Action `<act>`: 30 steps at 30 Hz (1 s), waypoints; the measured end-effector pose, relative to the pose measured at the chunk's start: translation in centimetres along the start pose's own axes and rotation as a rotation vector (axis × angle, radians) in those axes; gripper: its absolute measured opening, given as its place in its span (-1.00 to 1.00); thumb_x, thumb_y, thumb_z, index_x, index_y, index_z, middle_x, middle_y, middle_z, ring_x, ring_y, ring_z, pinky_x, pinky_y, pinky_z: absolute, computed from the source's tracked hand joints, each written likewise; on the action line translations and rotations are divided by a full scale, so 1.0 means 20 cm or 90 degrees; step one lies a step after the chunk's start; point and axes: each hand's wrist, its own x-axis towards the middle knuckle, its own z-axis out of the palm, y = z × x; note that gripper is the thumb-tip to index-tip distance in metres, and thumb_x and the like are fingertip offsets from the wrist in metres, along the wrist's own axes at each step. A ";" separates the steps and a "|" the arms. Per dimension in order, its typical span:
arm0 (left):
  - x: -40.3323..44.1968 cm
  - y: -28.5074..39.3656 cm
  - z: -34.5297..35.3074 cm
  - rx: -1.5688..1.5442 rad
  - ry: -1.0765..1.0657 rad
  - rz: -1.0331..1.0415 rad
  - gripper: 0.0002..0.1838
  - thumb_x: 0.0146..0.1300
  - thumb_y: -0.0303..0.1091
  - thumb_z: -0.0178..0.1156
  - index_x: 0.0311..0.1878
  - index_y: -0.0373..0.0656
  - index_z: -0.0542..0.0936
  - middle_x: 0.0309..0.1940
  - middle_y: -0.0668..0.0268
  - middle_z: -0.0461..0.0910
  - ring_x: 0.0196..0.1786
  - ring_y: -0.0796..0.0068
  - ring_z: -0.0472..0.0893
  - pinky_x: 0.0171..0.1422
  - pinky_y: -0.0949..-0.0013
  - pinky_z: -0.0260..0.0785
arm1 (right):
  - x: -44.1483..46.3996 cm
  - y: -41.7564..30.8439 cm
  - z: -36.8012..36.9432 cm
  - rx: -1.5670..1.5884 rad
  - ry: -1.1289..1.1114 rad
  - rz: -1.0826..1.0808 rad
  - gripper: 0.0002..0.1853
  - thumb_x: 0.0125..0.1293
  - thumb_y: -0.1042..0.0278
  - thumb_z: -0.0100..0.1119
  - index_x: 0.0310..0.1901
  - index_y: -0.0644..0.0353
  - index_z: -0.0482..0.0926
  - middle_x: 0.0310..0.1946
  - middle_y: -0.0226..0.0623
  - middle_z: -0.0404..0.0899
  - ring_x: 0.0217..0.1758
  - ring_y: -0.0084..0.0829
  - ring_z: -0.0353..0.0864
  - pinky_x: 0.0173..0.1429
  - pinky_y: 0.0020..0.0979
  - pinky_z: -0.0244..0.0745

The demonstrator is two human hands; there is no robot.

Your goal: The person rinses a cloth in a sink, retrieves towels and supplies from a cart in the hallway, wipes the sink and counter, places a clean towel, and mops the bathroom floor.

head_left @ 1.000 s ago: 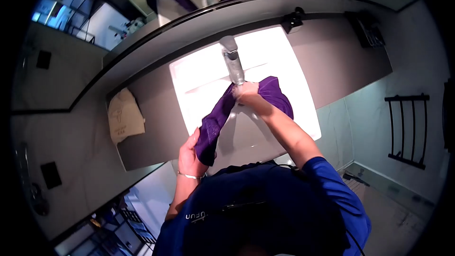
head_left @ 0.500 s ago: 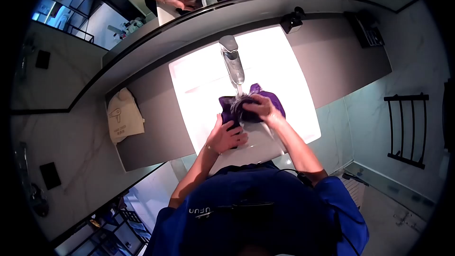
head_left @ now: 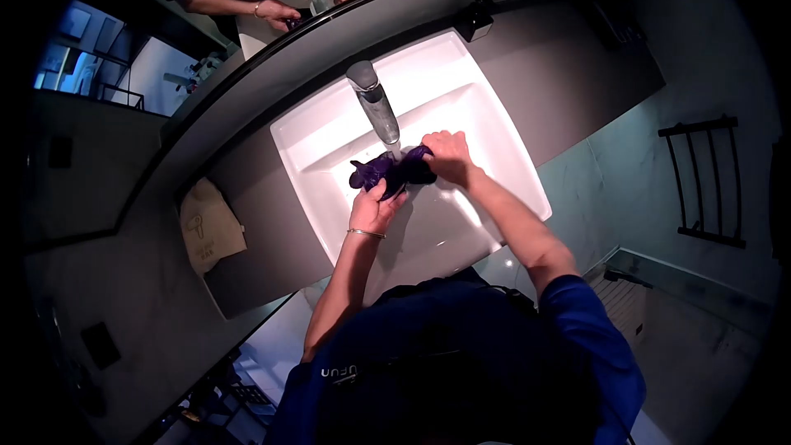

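A dark purple cloth (head_left: 387,175) is bunched up under the faucet (head_left: 376,105), inside the white sink (head_left: 523,177). Water from the spout runs down onto it. My left hand (head_left: 376,208) grips the cloth's near left side from below, thumb on top. My right hand (head_left: 449,156) is closed around its right end, the knuckles facing up. Between the two hands the cloth is gathered and wet-looking; its exact kind cannot be made out.
A beige drawstring bag (head_left: 211,227) with a hair dryer print lies on the counter's left. At the back right stand a dark bottle (head_left: 476,18) and a dark holder (head_left: 614,21). A mirror rises behind the sink; a black towel rack (head_left: 704,181) hangs at right.
My left hand, spread beside the cloth before, has closed on it. The right hand has closed round the right end. The cloth is now more bunched and lies between both hands.
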 end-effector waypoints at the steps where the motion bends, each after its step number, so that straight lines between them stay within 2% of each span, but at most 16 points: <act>1: 0.02 0.02 -0.04 0.001 0.031 -0.018 -0.62 0.36 -0.37 -0.05 0.20 -0.25 0.26 0.09 0.03 0.40 0.06 0.08 0.50 0.13 0.06 0.41 | 0.03 0.00 -0.10 -0.050 -0.036 -0.030 -0.87 0.03 0.29 0.18 -0.38 0.10 0.55 -0.25 -0.28 0.58 0.01 -0.18 0.48 -0.05 -0.05 0.32; 3: -0.06 0.06 0.08 -0.041 0.159 -0.095 -0.60 0.38 -0.36 -0.08 0.19 -0.36 0.20 0.07 -0.03 0.40 0.05 0.03 0.50 0.15 -0.05 0.39 | 0.05 0.01 -0.23 -0.086 -0.072 -0.073 -0.74 -0.02 0.28 0.24 -0.22 0.03 0.58 -0.06 -0.31 0.50 0.23 -0.10 0.28 0.02 0.02 0.25; 6: -0.18 0.07 0.11 -0.134 0.043 -0.103 -0.55 0.38 -0.30 -0.08 0.22 -0.35 0.17 0.11 -0.09 0.35 0.13 -0.03 0.42 0.20 -0.06 0.35 | 0.01 -0.15 -0.44 -0.057 -0.137 -0.029 -0.58 -0.13 0.28 0.32 -0.12 0.01 0.54 -0.02 -0.29 0.49 0.24 -0.16 0.29 0.15 -0.05 0.24; 7: -0.29 0.10 0.25 -0.142 0.089 -0.103 -0.55 0.39 -0.27 -0.12 0.22 -0.37 0.19 0.20 -0.09 0.27 0.26 -0.05 0.28 0.35 -0.08 0.17 | -0.02 -0.15 -0.33 0.012 -0.161 -0.060 -0.44 -0.21 0.22 0.39 -0.05 -0.01 0.49 0.00 -0.31 0.48 0.25 -0.18 0.29 0.16 -0.04 0.25; 9: -0.44 0.13 0.35 -0.136 0.066 -0.105 -0.55 0.39 -0.26 -0.11 0.22 -0.37 0.20 0.20 -0.09 0.27 0.26 -0.04 0.28 0.36 -0.08 0.15 | -0.08 -0.17 -0.12 0.156 -0.221 -0.113 -0.15 -0.37 0.10 0.53 0.10 -0.06 0.38 0.03 -0.36 0.44 0.27 -0.24 0.28 0.20 -0.02 0.28; 10: -0.51 0.14 0.39 -0.135 0.039 -0.108 -0.54 0.39 -0.25 -0.09 0.23 -0.36 0.21 0.20 -0.09 0.27 0.27 -0.03 0.28 0.37 -0.07 0.14 | -0.13 -0.23 -0.04 0.160 -0.286 -0.073 -0.17 -0.33 0.15 0.55 0.12 -0.05 0.40 0.12 -0.35 0.38 0.22 -0.21 0.30 0.15 0.20 0.18; 12: -0.58 0.16 0.39 -0.171 0.065 -0.119 -0.54 0.39 -0.25 -0.08 0.24 -0.34 0.22 0.20 -0.08 0.28 0.26 -0.03 0.30 0.38 -0.06 0.14 | -0.17 -0.23 0.16 0.199 -0.248 -0.079 -0.33 -0.16 0.16 0.41 0.09 -0.07 0.41 0.08 -0.40 0.44 0.25 -0.26 0.30 0.15 0.21 0.20; 15: -0.59 0.15 0.20 -0.134 0.094 0.038 -0.55 0.40 -0.26 -0.09 0.24 -0.32 0.25 0.21 -0.05 0.30 0.26 -0.05 0.32 0.39 -0.09 0.11 | -0.05 -0.13 0.33 0.137 -0.199 0.068 -0.66 0.00 0.13 0.20 -0.15 0.02 0.61 -0.07 -0.27 0.57 0.11 -0.19 0.45 0.16 -0.11 0.34; 16: -0.55 0.13 0.09 -0.166 0.106 0.009 -0.54 0.38 -0.24 -0.06 0.23 -0.32 0.26 0.19 -0.04 0.33 0.22 -0.06 0.36 0.37 -0.13 0.11 | 0.01 -0.20 0.08 0.044 -0.279 0.143 -0.66 0.00 0.15 0.20 -0.18 0.10 0.62 -0.13 -0.17 0.59 0.06 -0.14 0.49 0.13 -0.28 0.39; 18: -0.46 0.09 -0.12 -0.111 0.106 -0.052 -0.48 0.35 -0.15 0.00 0.22 -0.34 0.26 0.15 -0.06 0.36 0.19 -0.07 0.39 0.34 -0.13 0.15 | 0.03 -0.12 0.04 0.139 -0.324 0.180 -0.53 -0.10 0.20 0.32 -0.10 0.21 0.57 -0.10 -0.11 0.56 0.07 -0.16 0.49 0.16 -0.31 0.39; 19: -0.41 0.10 -0.15 -0.300 -0.233 -0.250 -0.38 0.29 -0.04 0.06 0.24 -0.29 0.24 0.13 -0.06 0.37 0.21 -0.06 0.37 0.31 -0.15 0.18 | 0.02 -0.12 -0.01 0.136 -0.329 0.170 -0.53 -0.10 0.20 0.32 -0.10 0.21 0.57 -0.10 -0.11 0.56 0.07 -0.16 0.49 0.16 -0.31 0.39; 20: -0.40 0.02 -0.17 -0.011 0.170 -0.156 -0.33 0.27 0.12 0.01 0.24 -0.22 0.26 0.11 -0.05 0.38 0.23 0.00 0.36 0.28 -0.18 0.19 | -0.02 -0.13 -0.06 0.267 -0.329 0.126 -0.44 -0.18 0.24 0.39 -0.05 0.25 0.54 -0.08 -0.11 0.55 0.08 -0.19 0.48 0.18 -0.30 0.37; 22: -0.35 -0.01 -0.03 -0.016 0.300 -0.201 -0.29 0.28 0.26 -0.14 0.26 -0.14 0.26 0.14 -0.01 0.36 0.25 0.04 0.34 0.26 -0.22 0.19 | -0.11 -0.21 -0.08 0.414 -0.229 -0.003 -0.20 -0.36 0.33 0.53 0.06 0.31 0.44 0.02 -0.13 0.49 0.11 -0.27 0.47 0.24 -0.35 0.31; 24: -0.26 -0.04 -0.10 -0.045 -0.001 -0.186 -0.23 0.29 0.34 -0.32 0.28 -0.12 0.26 0.15 0.06 0.38 0.21 0.10 0.39 0.27 -0.16 0.21 | -0.17 -0.40 -0.18 0.583 -0.270 -0.081 -0.29 -0.26 0.30 0.53 0.02 0.29 0.47 0.03 -0.15 0.49 0.16 -0.32 0.44 0.25 -0.38 0.30; 25: -0.24 -0.03 -0.04 -0.053 -0.047 -0.154 -0.27 0.28 0.34 -0.29 0.25 -0.09 0.31 0.10 0.09 0.43 0.14 0.13 0.44 0.23 -0.08 0.28 | -0.21 -0.51 -0.22 0.637 -0.225 -0.118 -0.39 -0.25 0.11 0.52 -0.12 0.24 0.55 -0.12 -0.13 0.54 -0.03 -0.22 0.55 0.12 -0.31 0.39; 30: 0.02 -0.12 -0.15 -0.010 -0.190 0.036 -0.45 0.29 0.20 -0.10 0.10 -0.05 0.41 -0.11 0.26 0.51 -0.12 0.32 0.54 0.07 0.22 0.45 | -0.32 -0.75 -0.03 0.378 0.002 -0.202 -0.45 -0.20 0.01 0.48 -0.20 0.19 0.56 -0.20 -0.21 0.54 -0.06 -0.10 0.46 0.08 -0.17 0.37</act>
